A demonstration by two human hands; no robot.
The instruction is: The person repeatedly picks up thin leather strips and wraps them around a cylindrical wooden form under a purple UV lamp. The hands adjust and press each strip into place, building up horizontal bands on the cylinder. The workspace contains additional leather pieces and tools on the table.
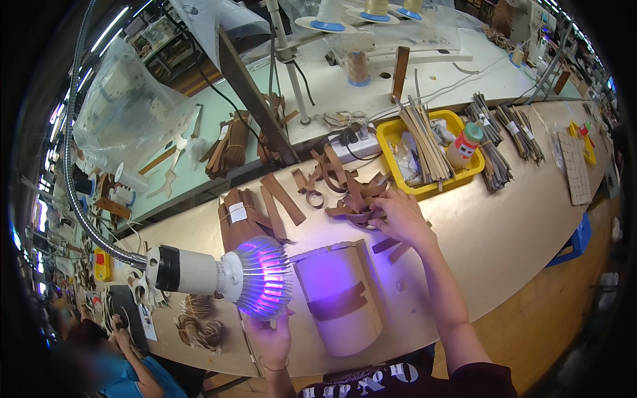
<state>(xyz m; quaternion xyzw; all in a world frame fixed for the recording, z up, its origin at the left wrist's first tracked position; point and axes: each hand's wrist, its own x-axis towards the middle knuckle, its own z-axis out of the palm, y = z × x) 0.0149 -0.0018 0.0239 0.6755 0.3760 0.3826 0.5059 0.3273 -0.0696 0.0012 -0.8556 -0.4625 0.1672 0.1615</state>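
My right hand (402,217) reaches over a loose pile of curled brown leather-like strips (350,194), its bent fingers closed on one strip at the pile's right side. My left hand (271,341) is low, beside the curved tan form (342,331); the lamp hides most of its fingers, so I cannot tell whether it holds anything. A single brown strip (337,302) lies across the form under violet light. That light comes from a finned lamp (262,277) on a flexible neck. Two short dark strips (393,247) lie just below my right hand.
A yellow tray (431,189) holds strips and a green-capped bottle (466,142). Bundled brown strips (240,215) lie behind the lamp, darker bundles (494,166) right of the tray. A power strip (355,147) with cords sits behind the pile. Another person (142,371) works at lower left.
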